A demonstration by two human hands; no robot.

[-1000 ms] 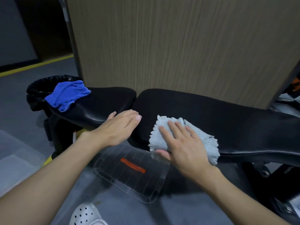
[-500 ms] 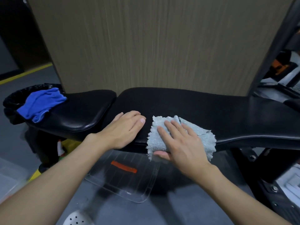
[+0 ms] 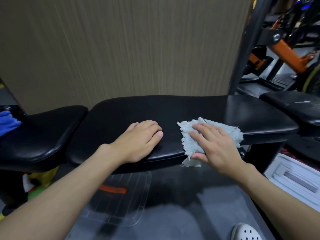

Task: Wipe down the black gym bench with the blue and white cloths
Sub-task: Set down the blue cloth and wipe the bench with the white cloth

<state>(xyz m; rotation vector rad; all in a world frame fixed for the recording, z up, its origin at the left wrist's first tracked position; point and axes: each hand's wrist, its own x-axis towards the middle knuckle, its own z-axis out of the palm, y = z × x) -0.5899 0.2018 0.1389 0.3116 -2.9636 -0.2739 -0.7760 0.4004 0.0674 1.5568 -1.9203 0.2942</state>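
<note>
- Lying bunched on the far L end of the black bench point(image 3: 190, 108), on its short seat pad: blue cloth point(image 3: 7, 122), cut off by the frame edge.
- Floor under the bench, L of centre: clear plastic tray point(image 3: 121, 210) w/ an orange strip.
- L hand point(image 3: 140, 141): palm down on the long pad, nr its front edge, just R of the gap btwn the pads. Fingers straight & together, holding nothing.
- White cloth point(image 3: 226, 129): crumpled on the R half of the long pad, front part draped over the front edge.
- R hand point(image 3: 216, 144): flat on top of the white cloth, fingers straight & slightly spread, pressing it to the pad. Thumb lies at the front edge agst the draped part.
- Bottom R: white holed shoe point(image 3: 245, 232).
- Far R: 2nd black pad point(image 3: 294, 108), orange machine frame point(image 3: 285, 49) behind it.
</note>
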